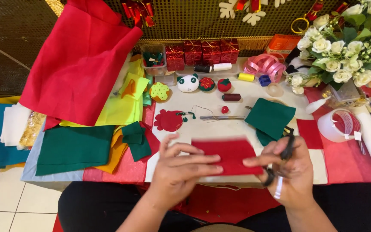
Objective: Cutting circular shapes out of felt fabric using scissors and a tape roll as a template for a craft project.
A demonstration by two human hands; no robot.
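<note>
Nearest the camera, dark trousers fill the bottom edge above pale floor tiles. The left hand (181, 169) pinches a rectangular piece of red felt (229, 155) at its left edge, fingers spread flat over it; the right hand (290, 174) grips the felt's right corner while black-handled scissors (285, 150) hang looped on its fingers, blades pointing down. The felt sits just above the near edge of the worktable (220, 129) — a pale top partly laid with red cloth.

Beyond the hands lie a green felt square (270, 118), a metal tool (222, 117) and a scalloped red felt shape (168, 120) with green bits. To the left, soft felt sheets overlap: dark green (71, 148), yellow (121, 107), and a large draped red cloth (80, 60). To the right stands a roll of clear tape (339, 124).

Farther back sit small stuffed felt pieces — a white panda face (188, 83) among them — thread spools, coiled pink ribbon (265, 65), shiny red gift boxes (211, 51) and cream artificial roses (344, 47), against a gold mesh wall.
</note>
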